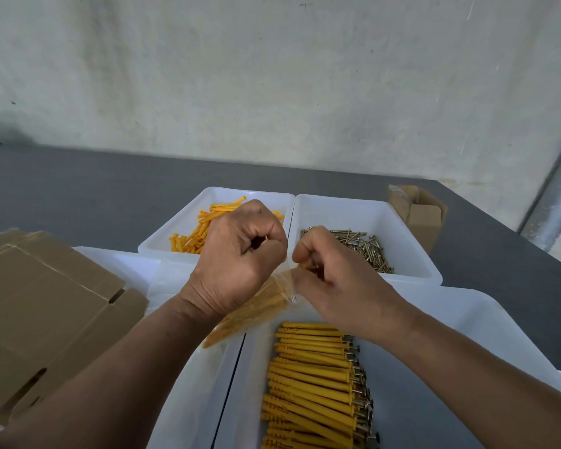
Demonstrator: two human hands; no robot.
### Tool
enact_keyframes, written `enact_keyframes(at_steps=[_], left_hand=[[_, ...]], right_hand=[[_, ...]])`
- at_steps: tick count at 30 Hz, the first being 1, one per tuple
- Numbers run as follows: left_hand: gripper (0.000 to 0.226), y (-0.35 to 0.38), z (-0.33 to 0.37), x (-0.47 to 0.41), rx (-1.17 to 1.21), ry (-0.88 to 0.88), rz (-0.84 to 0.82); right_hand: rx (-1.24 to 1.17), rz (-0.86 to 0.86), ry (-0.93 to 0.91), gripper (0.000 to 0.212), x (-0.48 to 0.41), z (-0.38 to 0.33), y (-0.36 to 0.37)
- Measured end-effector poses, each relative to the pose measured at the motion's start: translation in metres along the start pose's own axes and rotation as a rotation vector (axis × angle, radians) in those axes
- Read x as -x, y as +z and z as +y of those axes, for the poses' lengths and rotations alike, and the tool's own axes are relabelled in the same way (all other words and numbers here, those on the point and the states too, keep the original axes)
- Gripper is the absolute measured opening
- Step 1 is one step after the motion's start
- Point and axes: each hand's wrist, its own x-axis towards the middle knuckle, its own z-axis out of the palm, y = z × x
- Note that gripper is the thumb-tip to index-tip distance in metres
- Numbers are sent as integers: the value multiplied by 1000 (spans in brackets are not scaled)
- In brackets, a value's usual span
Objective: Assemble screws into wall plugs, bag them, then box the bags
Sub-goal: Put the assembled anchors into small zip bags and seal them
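Note:
A clear plastic bag (256, 311) filled with yellow wall plugs hangs between my hands above the near bins. My left hand (240, 254) grips the bag's top with curled fingers. My right hand (331, 273) pinches the other side of the bag's mouth. Below, a white bin (486, 322) holds several assembled yellow plugs with screws (318, 384) in rows. Behind my hands, one white bin (175, 222) holds loose yellow plugs (191, 238), and another (405, 228) holds loose screws (366, 246).
A stack of flat cardboard boxes (46, 312) lies at the left. A small open cardboard box (418, 212) stands at the back right on the grey table (78, 196). A wall rises behind the table.

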Motion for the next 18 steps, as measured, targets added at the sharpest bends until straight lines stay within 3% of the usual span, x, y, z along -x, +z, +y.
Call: enact_keyframes(at_steps=[5, 11, 15, 18], left_hand=[[18, 0, 0, 0, 14, -5, 5], [17, 0, -1, 0, 27, -15, 7], [17, -1, -2, 0, 35, -30, 13], [14, -1, -3, 0, 27, -36, 14]], right_hand=[[-101, 76, -13, 11, -1, 6, 5], [-94, 16, -33, 18, 2, 1, 4], [-42, 177, 32, 22, -2, 2, -6], [130, 52, 165, 25, -2, 5, -18]])
